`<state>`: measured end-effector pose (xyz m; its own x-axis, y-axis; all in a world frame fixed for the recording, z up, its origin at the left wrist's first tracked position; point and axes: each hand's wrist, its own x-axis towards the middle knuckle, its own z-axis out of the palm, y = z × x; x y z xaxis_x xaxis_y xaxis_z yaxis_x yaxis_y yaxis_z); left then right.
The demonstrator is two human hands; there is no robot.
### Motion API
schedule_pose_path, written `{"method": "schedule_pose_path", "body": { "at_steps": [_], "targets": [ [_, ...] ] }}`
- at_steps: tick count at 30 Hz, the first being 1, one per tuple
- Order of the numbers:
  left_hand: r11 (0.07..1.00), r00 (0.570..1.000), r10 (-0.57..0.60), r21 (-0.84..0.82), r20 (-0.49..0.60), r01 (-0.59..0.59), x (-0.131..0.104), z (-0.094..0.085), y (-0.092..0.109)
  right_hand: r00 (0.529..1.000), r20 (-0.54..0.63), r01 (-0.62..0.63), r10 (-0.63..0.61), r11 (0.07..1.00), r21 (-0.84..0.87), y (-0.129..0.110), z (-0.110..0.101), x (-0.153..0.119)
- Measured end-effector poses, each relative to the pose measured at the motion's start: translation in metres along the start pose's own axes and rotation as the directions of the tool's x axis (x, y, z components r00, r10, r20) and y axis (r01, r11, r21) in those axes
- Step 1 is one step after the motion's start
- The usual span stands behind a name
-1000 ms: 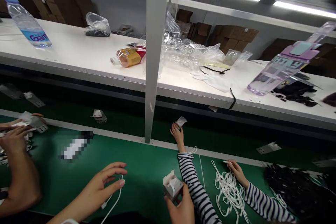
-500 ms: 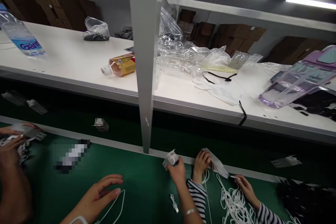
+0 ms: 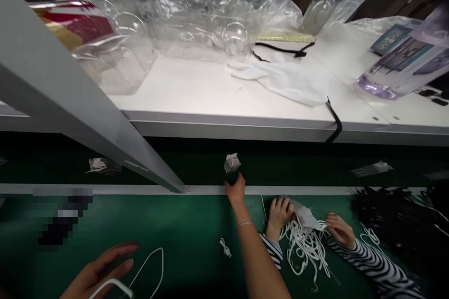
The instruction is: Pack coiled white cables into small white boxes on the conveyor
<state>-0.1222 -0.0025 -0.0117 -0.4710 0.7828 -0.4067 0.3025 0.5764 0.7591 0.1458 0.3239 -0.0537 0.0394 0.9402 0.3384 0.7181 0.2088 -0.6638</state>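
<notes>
My right hand [image 3: 235,189], with a thin bracelet at the wrist, reaches forward over the pale rail. Its fingers are closed round the near, dark end of a small grey-and-white box [image 3: 232,163], whose torn or open white flaps face away. At lower left, my left hand [image 3: 105,266] has thumb and fingers apart and holds nothing. A white curved band [image 3: 114,283] crosses near its base; what it belongs to is unclear. Beside that hand a thin white cable [image 3: 162,261] loops over the green table. A short bundled white cable [image 3: 225,247] lies near my right forearm.
A co-worker's hands [image 3: 279,215] in striped sleeves handle a white bag [image 3: 304,215] over tangled white cables [image 3: 305,247]. A slanted post [image 3: 140,149] and a white shelf [image 3: 196,84] stand ahead. More small boxes [image 3: 105,166] lie beyond the rail. Black items [image 3: 389,224] pile at right.
My right hand has moved forward past the rail with the small box. My left hand has shifted lower and left in view. The view has turned right. The co-worker's white bag sits lower over the cables.
</notes>
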Motion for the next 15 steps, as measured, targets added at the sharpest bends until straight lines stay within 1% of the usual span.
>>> {"method": "schedule_pose_path", "body": {
  "at_steps": [1,2,4,6,7,8,9,10,11,12,13,14,15],
  "targets": [
    [0.999,0.999,-0.024,-0.025,0.026,0.024,0.004,0.002,-0.003,1.0,0.028,0.002,-0.002,1.0,-0.012,0.017,-0.016,0.0],
    [0.998,0.998,-0.046,-0.042,0.052,0.048,0.008,0.004,-0.005,0.998,0.057,0.007,-0.006,1.0,-0.023,0.037,-0.037,0.001],
    [0.995,0.994,-0.066,-0.066,0.088,0.072,0.013,0.007,-0.005,0.993,0.116,0.028,-0.023,0.999,-0.045,0.085,-0.092,0.008],
    [0.99,0.989,-0.109,-0.078,0.101,0.117,0.013,0.006,-0.001,0.979,0.194,0.079,-0.066,0.995,-0.06,0.141,-0.155,0.02],
    [0.986,0.983,-0.135,-0.076,0.125,0.145,0.011,0.004,0.002,0.963,0.25,0.115,-0.097,0.991,-0.061,0.169,-0.184,0.026],
    [0.983,0.976,-0.156,-0.07,0.15,0.167,0.009,0.0,0.006,0.938,0.32,0.159,-0.133,0.986,-0.054,0.196,-0.209,0.032],
    [0.981,0.97,-0.17,-0.06,0.172,0.183,0.006,-0.003,0.013,0.9,0.398,0.208,-0.176,0.978,-0.037,0.22,-0.229,0.037],
    [0.98,0.966,-0.181,-0.049,0.186,0.193,0.002,-0.004,0.023,0.864,0.456,0.255,-0.216,0.966,-0.026,0.242,-0.243,0.04],
    [0.979,0.961,-0.187,-0.042,0.204,0.199,-0.002,0.0,0.038,0.826,0.504,0.304,-0.253,0.952,-0.021,0.261,-0.252,0.041],
    [0.979,0.96,-0.182,-0.048,0.211,0.196,-0.005,0.01,0.059,0.787,0.544,0.357,-0.292,0.934,-0.016,0.276,-0.256,0.041],
    [0.981,0.97,-0.168,-0.062,0.178,0.182,-0.008,0.028,0.086,0.749,0.575,0.413,-0.33,0.911,-0.016,0.289,-0.256,0.04],
    [0.981,0.962,-0.144,-0.095,0.232,0.17,-0.009,0.055,0.118,0.712,0.599,0.474,-0.368,0.88,-0.022,0.298,-0.254,0.039],
    [0.983,0.98,-0.074,-0.154,0.184,0.103,-0.01,0.09,0.154,0.677,0.615,0.533,-0.404,0.846,-0.032,0.305,-0.251,0.038]
  ]
}}
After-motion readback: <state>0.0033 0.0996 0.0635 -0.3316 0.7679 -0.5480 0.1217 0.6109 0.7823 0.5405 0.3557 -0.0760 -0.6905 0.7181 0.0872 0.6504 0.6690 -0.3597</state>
